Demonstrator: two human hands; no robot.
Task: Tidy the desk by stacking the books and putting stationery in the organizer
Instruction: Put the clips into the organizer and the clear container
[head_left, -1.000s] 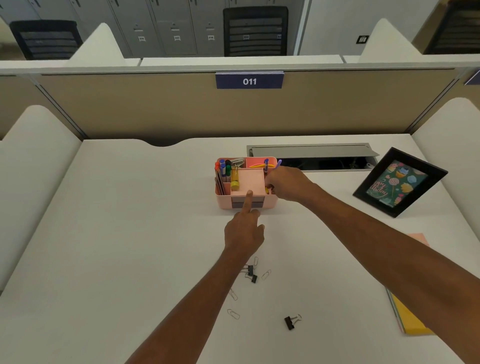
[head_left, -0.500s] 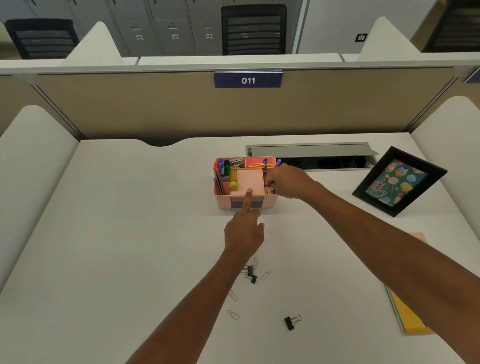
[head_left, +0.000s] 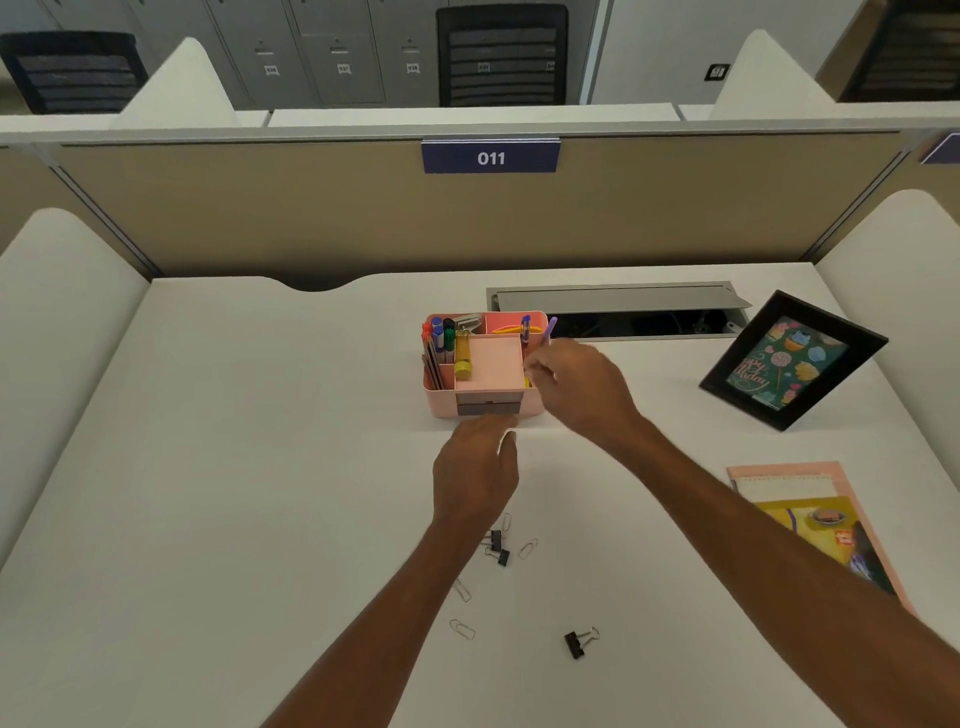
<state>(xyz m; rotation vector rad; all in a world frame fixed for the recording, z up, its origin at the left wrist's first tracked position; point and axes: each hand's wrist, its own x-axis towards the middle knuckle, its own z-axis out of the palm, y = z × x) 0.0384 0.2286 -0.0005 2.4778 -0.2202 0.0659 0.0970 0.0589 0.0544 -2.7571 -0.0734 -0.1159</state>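
Now the left hand (head_left: 475, 473) is withdrawn from the pink organizer (head_left: 441, 402), loosely curled and empty. The right hand (head_left: 576, 389) still pinches the purple pen (head_left: 550, 329) over the compartment ahead of it; insertion appears incomplete.

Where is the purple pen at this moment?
Head view, near centre: the purple pen is pinched in the right hand, its end poking up over the right end of the pink organizer, in front of the grey cable tray.

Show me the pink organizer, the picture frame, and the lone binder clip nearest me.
pink organizer (head_left: 441, 403), head view, front wall.
picture frame (head_left: 747, 406), head view, lower black border.
lone binder clip (head_left: 573, 643), head view, black body.
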